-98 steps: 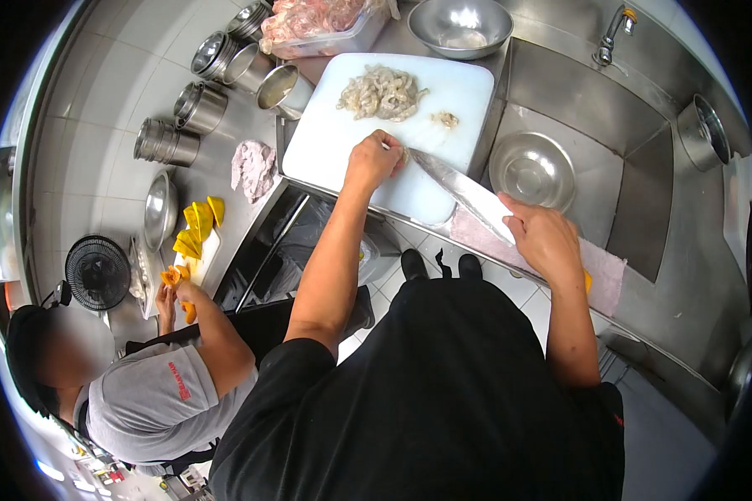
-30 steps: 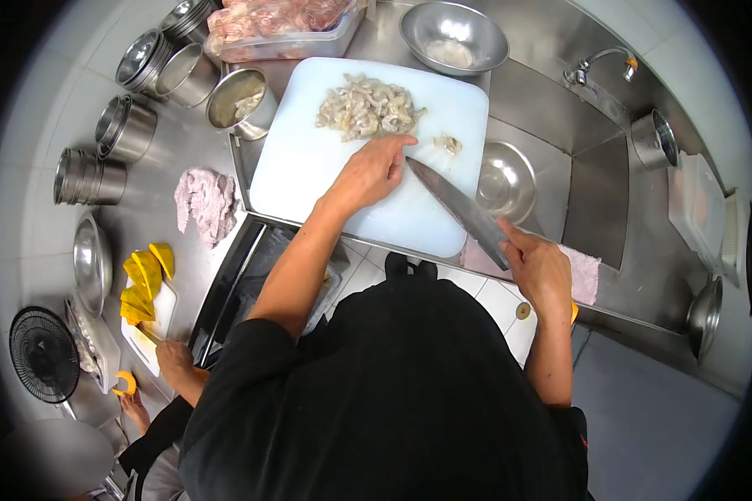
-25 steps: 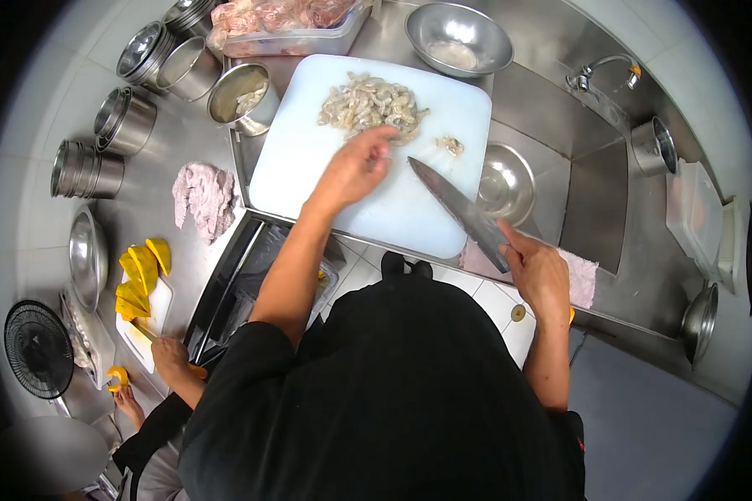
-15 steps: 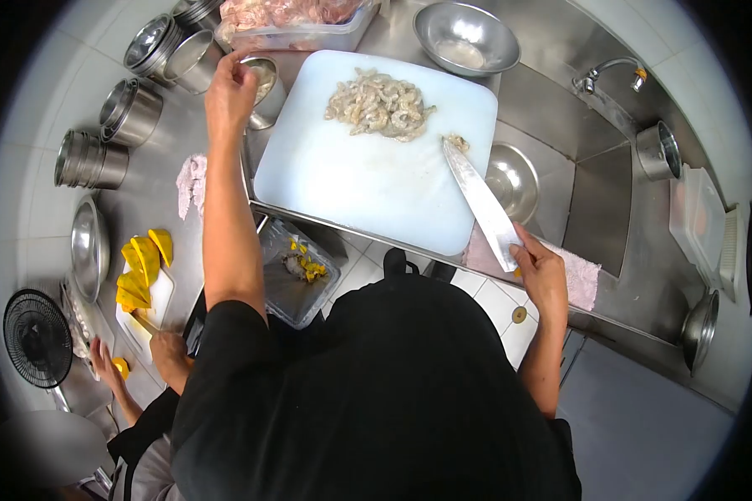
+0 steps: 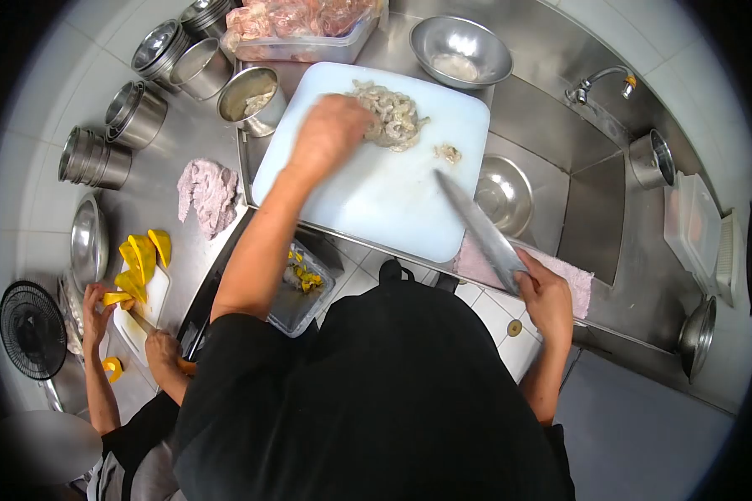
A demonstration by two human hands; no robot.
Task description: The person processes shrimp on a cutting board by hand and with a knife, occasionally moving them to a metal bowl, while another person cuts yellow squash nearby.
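My right hand point(image 5: 545, 288) grips the handle of a large kitchen knife point(image 5: 483, 230), its blade slanting over the right side of the white cutting board point(image 5: 368, 200). Blurred by motion, my left hand point(image 5: 332, 132) is over the board at the left edge of a pile of peeled shrimp point(image 5: 399, 117); its fingers are smeared. A small clump of shrimp bits point(image 5: 447, 153) lies apart, just beyond the knife tip. Left of the board stands a steel pot point(image 5: 265, 125) with some shrimp inside.
A steel bowl point(image 5: 497, 67) stands behind the board; another bowl point(image 5: 522, 179) sits in the sink point(image 5: 551, 200). Packed meat fills a plastic tub point(image 5: 342, 46) at the back. On the left, a co-worker's hands point(image 5: 163, 346) cut yellow pieces point(image 5: 146, 259). A scrap bin point(image 5: 288, 309) is below.
My left hand has moved from the steel pot to the shrimp pile. The knife tip has drawn back from the small clump. The co-worker's left hand now holds a yellow piece.
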